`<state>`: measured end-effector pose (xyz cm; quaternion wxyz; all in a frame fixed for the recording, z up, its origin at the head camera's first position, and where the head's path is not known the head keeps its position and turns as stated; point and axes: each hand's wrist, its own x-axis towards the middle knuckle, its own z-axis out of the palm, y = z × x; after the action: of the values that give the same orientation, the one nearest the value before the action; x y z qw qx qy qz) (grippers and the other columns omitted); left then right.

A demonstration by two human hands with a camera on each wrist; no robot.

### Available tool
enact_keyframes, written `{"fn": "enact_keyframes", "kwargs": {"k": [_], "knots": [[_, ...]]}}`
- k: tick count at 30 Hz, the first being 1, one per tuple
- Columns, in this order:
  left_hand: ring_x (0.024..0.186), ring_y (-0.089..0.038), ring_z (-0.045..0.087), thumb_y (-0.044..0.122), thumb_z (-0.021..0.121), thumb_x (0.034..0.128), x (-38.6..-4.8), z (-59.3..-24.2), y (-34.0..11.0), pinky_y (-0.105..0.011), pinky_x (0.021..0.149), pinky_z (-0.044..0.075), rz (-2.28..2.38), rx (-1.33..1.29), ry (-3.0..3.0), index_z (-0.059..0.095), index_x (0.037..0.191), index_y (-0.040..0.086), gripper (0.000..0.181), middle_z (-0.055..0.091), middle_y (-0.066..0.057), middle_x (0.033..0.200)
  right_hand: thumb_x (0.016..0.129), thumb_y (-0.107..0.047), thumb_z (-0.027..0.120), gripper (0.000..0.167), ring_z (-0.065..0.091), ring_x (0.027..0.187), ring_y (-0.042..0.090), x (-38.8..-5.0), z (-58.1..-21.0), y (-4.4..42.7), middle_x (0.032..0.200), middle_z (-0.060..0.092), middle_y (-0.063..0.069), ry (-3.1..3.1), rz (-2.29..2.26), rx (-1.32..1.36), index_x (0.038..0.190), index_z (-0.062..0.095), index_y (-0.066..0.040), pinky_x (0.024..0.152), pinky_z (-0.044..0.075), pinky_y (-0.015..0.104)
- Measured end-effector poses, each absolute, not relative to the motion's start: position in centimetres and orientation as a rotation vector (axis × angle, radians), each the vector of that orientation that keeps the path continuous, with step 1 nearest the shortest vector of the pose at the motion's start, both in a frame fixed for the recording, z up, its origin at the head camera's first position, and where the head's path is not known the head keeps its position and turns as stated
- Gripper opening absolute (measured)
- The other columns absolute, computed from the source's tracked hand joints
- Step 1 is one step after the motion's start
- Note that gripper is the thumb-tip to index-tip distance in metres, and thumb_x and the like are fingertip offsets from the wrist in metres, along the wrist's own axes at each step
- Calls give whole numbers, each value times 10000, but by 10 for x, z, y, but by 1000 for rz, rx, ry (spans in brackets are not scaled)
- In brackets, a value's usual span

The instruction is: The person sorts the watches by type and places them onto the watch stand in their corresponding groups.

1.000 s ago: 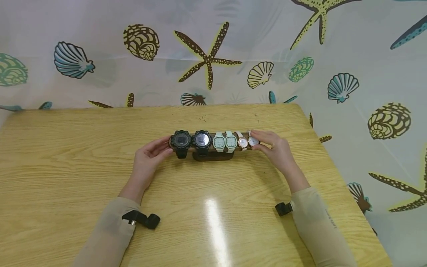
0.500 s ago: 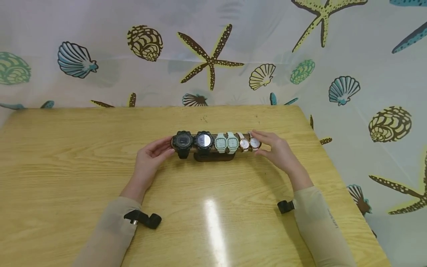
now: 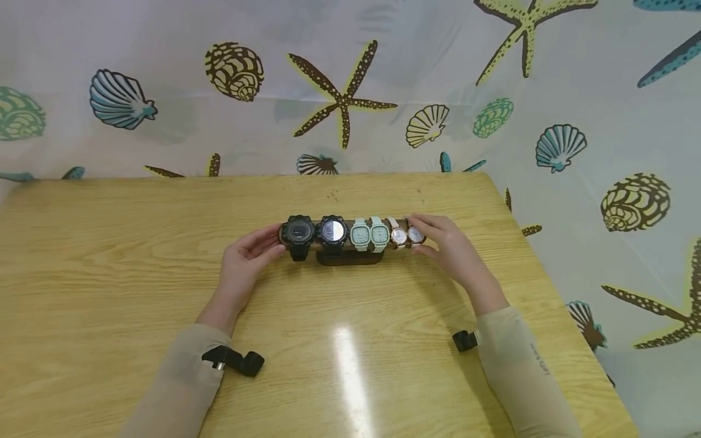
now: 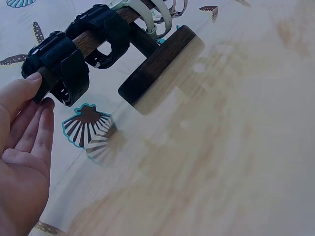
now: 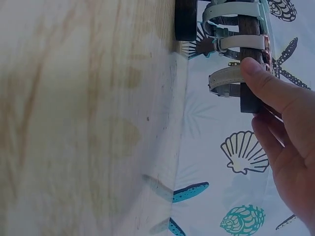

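Observation:
A dark wooden watch stand [image 3: 349, 259] has its crossbar raised on a post over a flat base. My left hand [image 3: 241, 258] pinches the bar's left end between thumb and fingers, beside a chunky black digital watch [image 3: 300, 231]. A second black watch [image 3: 332, 231] hangs next to it. Two mint-green square watches [image 3: 360, 235] are strapped around the middle. Toward the right are two small round watches [image 3: 398, 235] with pale straps. At that end my right hand [image 3: 454, 246] grips the bar, its thumb [image 5: 266, 81] by the last strap.
The stand is on a wood-grain table [image 3: 137, 274] near its back edge. A pale curtain [image 3: 263, 134] printed with shells and starfish hangs behind and to the right. Each sleeve carries a black wrist mount [image 3: 252, 363].

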<state>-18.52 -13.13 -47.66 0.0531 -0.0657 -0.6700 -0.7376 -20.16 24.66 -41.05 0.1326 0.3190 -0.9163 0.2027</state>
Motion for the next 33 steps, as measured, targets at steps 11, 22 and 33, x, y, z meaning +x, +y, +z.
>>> {"fn": "enact_keyframes", "kwargs": {"k": [11,22,33], "knots": [[1100,-127,605,104,725,856,-183,-479,-132,-213,896,507,-2265,-187,-2023,609,1275,40,440,618,-79,1251,809,-100,752,612,471,1232,317,-200,-414,247,1363,508,151,-2679,587,913,1370,517,-32,1009,445,413],[1089,-126,611,75,713,861,-183,-479,-133,-224,883,517,-2260,-230,-1992,596,1277,1,438,633,-60,1222,790,-76,768,636,460,1243,325,-201,-416,247,1373,500,150,-2680,624,910,1372,515,-33,1015,438,431],[1090,-144,607,25,691,869,-181,-479,-131,-244,891,519,-2395,-224,-1887,601,1271,-2,413,640,-45,1203,793,-89,771,664,425,1276,318,-199,-417,247,1397,470,140,-2733,665,874,1392,488,-34,1041,411,437]]}}
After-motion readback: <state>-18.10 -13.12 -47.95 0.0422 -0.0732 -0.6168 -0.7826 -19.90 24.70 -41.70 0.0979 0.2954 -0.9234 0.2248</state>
